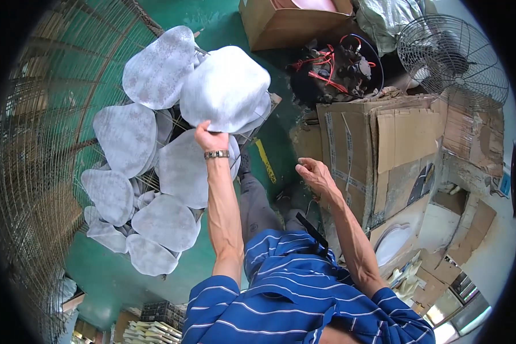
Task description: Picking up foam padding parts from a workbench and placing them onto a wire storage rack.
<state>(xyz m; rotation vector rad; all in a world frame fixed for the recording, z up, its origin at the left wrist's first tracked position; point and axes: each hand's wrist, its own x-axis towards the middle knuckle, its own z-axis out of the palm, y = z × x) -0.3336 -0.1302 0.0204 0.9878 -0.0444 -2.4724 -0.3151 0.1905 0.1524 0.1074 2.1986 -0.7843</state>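
Observation:
My left hand grips the near edge of a large white rounded panel, its fingers closed on the rim and a watch on that wrist. Similar pale, blotchy panels stand around it: one at the upper left, another below that, and one partly behind my forearm. Smaller ones sit lower down the group. My right hand hangs beside the cardboard stack, fingers loosely bent and apart, holding nothing. What supports the panels is mostly hidden beneath them.
A tall wire rack curves along the left. On the right stand a cardboard stack and a wire-caged fan. Further off are an open carton and a dark tub with red cords. Yellow tape marks the green floor.

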